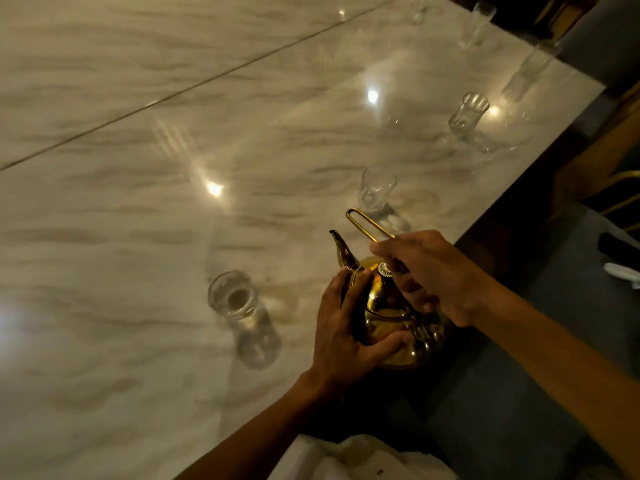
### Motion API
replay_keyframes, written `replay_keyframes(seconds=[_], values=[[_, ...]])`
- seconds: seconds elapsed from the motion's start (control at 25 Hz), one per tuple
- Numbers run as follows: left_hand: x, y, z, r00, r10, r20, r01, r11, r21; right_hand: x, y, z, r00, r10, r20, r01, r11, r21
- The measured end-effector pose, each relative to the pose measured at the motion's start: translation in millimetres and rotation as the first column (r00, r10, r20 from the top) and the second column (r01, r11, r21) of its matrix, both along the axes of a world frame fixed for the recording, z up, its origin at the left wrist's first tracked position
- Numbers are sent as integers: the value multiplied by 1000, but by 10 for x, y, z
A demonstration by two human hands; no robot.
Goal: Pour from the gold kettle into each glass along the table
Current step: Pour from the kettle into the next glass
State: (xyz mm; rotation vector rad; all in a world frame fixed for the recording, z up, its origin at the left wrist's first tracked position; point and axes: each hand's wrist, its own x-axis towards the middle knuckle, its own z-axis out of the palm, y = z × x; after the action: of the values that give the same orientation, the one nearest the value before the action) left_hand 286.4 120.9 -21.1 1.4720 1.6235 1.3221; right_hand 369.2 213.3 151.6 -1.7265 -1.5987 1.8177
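The gold kettle point(384, 306) is upright over the near edge of the marble table point(138, 237), spout pointing away toward the glasses. My left hand point(343, 327) cups its body from the left side. My right hand point(433, 271) is closed around its thin wire handle above the lid. A clear glass point(233, 294) stands just left of the kettle, holding some clear liquid. Another glass point(375, 188) stands beyond the spout, and a third point(467, 114) farther along the edge. More glasses point(479, 22) line the far end, blurred.
The table edge runs diagonally from bottom centre to upper right. Grey upholstered seats point(554, 341) sit below it on the right, with gold chair frames point(620, 188) behind. A white cloth point(346, 459) lies at the bottom. A seam crosses the tabletop diagonally.
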Motion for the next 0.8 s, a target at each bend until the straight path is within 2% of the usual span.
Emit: replay_keyframes(seconds=[0.24, 0.44, 0.64, 0.8], values=[[658, 876, -50, 997, 51, 60, -54, 997, 61, 562, 845, -8, 996, 91, 18, -91, 996, 12], [1026, 1308, 146, 990, 87, 108, -90, 996, 20, 824, 1340, 74, 987, 148, 68, -150, 988, 29], [1078, 1594, 174, 992, 99, 78, -99, 995, -6, 859, 1682, 69, 982, 171, 84, -172, 985, 1], [1058, 1692, 158, 989, 93, 116, -86, 994, -61, 737, 1864, 66, 978, 163, 130, -162, 987, -24]])
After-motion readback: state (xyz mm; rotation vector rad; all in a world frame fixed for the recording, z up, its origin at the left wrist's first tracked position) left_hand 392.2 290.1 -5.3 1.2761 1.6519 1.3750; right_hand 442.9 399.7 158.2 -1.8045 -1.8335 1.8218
